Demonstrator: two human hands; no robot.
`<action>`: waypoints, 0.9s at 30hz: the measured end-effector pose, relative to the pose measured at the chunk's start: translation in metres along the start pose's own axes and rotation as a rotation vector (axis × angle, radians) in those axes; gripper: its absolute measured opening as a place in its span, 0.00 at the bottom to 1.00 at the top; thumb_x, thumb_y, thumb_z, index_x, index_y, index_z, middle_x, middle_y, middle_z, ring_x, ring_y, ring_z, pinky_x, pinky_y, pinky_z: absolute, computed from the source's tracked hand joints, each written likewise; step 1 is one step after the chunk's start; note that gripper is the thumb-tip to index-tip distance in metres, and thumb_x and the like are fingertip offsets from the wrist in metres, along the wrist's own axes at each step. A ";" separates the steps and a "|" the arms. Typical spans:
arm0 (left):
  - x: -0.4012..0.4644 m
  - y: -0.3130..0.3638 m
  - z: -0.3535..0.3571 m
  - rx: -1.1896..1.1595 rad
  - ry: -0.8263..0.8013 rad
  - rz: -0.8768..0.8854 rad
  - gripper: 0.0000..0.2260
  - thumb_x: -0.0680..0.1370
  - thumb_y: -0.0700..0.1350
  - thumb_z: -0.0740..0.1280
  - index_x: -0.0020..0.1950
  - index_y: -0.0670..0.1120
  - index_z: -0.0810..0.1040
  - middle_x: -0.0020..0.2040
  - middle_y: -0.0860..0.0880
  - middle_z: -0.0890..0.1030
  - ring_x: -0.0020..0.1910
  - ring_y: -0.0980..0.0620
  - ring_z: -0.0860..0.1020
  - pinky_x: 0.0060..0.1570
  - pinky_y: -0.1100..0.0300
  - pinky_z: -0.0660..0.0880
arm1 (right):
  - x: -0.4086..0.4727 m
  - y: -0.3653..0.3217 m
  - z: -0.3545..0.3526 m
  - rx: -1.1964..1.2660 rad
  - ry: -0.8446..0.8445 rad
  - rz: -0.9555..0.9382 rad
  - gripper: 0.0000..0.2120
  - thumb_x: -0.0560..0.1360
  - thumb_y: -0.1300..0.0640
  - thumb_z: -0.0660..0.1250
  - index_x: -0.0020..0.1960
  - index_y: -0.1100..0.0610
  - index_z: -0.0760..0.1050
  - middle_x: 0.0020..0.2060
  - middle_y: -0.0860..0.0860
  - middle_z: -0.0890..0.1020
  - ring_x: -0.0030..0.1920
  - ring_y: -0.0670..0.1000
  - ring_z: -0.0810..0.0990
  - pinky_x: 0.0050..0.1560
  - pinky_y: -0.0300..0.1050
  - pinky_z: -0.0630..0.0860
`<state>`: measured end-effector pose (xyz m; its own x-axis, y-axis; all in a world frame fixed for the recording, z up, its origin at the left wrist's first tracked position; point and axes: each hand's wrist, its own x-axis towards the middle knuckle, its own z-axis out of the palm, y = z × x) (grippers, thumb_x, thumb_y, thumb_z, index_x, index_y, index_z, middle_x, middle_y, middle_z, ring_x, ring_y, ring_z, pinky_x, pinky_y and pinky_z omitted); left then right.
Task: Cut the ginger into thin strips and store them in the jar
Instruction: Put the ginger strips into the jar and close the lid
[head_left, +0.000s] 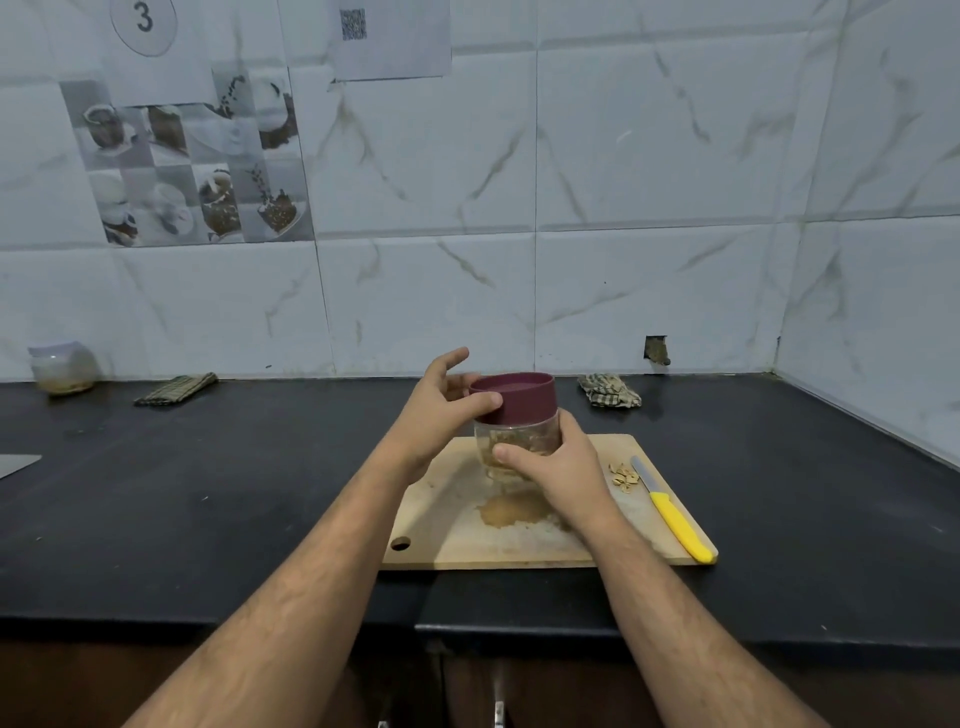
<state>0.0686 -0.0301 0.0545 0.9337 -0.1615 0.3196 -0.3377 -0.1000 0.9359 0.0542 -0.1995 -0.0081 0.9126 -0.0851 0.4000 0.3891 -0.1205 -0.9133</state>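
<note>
A clear jar (519, 434) with pale ginger strips inside is held above the wooden cutting board (447, 525). My right hand (561, 470) grips the jar's glass body from the right side. A maroon lid (519, 397) sits on top of the jar, and my left hand (441, 402) holds it with the thumb on its front rim and fingers behind. A yellow-handled knife (672, 512) lies along the board's right edge. A few ginger peel scraps (623, 477) lie beside the blade. A damp brownish stain (511, 512) marks the board's middle.
The board lies on a black countertop (208, 493) near its front edge. Two folded checked cloths (176, 389) (610, 391) rest by the tiled wall. A cloudy plastic jar (62, 368) stands at the far left. A grey metal corner (15, 463) shows at the left edge.
</note>
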 end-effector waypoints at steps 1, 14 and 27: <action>-0.001 -0.001 0.002 -0.001 0.008 0.003 0.39 0.67 0.49 0.74 0.76 0.51 0.63 0.62 0.49 0.77 0.63 0.52 0.77 0.65 0.55 0.73 | 0.000 0.000 0.001 -0.036 0.033 -0.013 0.28 0.62 0.50 0.82 0.58 0.47 0.75 0.50 0.45 0.84 0.51 0.43 0.82 0.48 0.40 0.79; 0.002 0.015 0.017 0.050 -0.048 0.017 0.51 0.65 0.52 0.80 0.79 0.59 0.51 0.60 0.48 0.78 0.57 0.51 0.81 0.62 0.53 0.77 | 0.003 -0.006 -0.010 0.005 -0.126 -0.018 0.34 0.57 0.45 0.82 0.59 0.52 0.76 0.50 0.49 0.85 0.51 0.48 0.84 0.47 0.43 0.80; -0.001 -0.004 0.018 0.004 0.066 0.023 0.49 0.68 0.51 0.80 0.80 0.57 0.51 0.61 0.50 0.78 0.59 0.55 0.79 0.61 0.59 0.74 | -0.009 -0.023 0.003 -0.247 -0.022 -0.081 0.25 0.59 0.48 0.82 0.51 0.45 0.74 0.45 0.43 0.83 0.45 0.39 0.81 0.44 0.36 0.75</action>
<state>0.0665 -0.0471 0.0478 0.9314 -0.0992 0.3502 -0.3596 -0.1009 0.9276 0.0380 -0.1930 0.0090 0.8832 -0.0446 0.4669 0.4208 -0.3642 -0.8308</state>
